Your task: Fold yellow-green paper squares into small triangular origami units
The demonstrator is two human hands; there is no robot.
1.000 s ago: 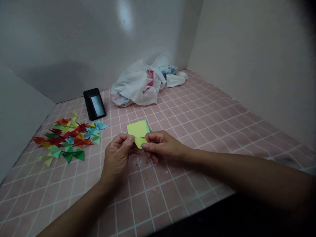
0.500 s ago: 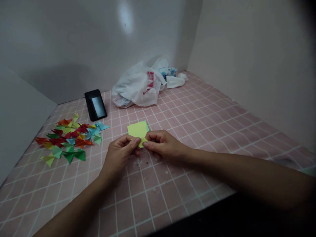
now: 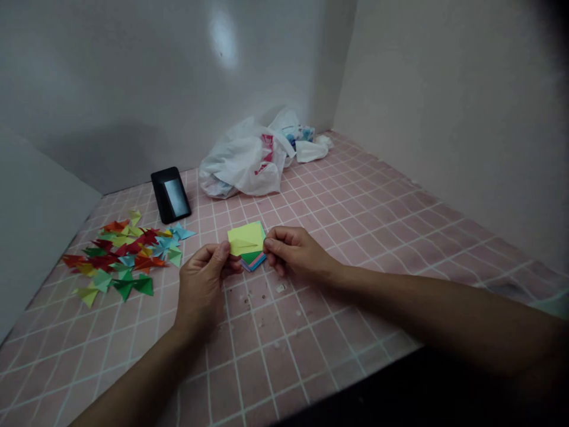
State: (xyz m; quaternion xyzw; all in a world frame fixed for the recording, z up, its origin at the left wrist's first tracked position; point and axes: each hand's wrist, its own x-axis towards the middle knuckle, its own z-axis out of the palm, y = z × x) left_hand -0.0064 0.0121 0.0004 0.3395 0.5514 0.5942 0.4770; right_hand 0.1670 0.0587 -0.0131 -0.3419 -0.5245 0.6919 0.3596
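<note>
Between my two hands is a small piece of yellow folded paper (image 3: 245, 245), with a crease or narrow point showing across it. My left hand (image 3: 205, 274) pinches its left end between thumb and fingers. My right hand (image 3: 296, 254) is closed at its right end, thumb against the bent fingers. Just behind and under it lies a stack of square coloured paper (image 3: 246, 230), yellow on top with green, pink and blue edges showing below. The yellow of the piece blends with the top sheet, so its outline is hard to make out.
Several folded paper shapes (image 3: 122, 252) in many colours lie heaped at the left. A black phone-like device (image 3: 171, 196) stands behind them. Toward the back wall sit a white plastic bag (image 3: 244, 160) and crumpled white tissue (image 3: 311, 151). Pink checked cloth (image 3: 355, 207) covers the table.
My hands have drawn apart, the left one moving left, and the yellow paper between them shows wider. More of the stack's lower coloured edges is visible. The view has shifted slightly.
</note>
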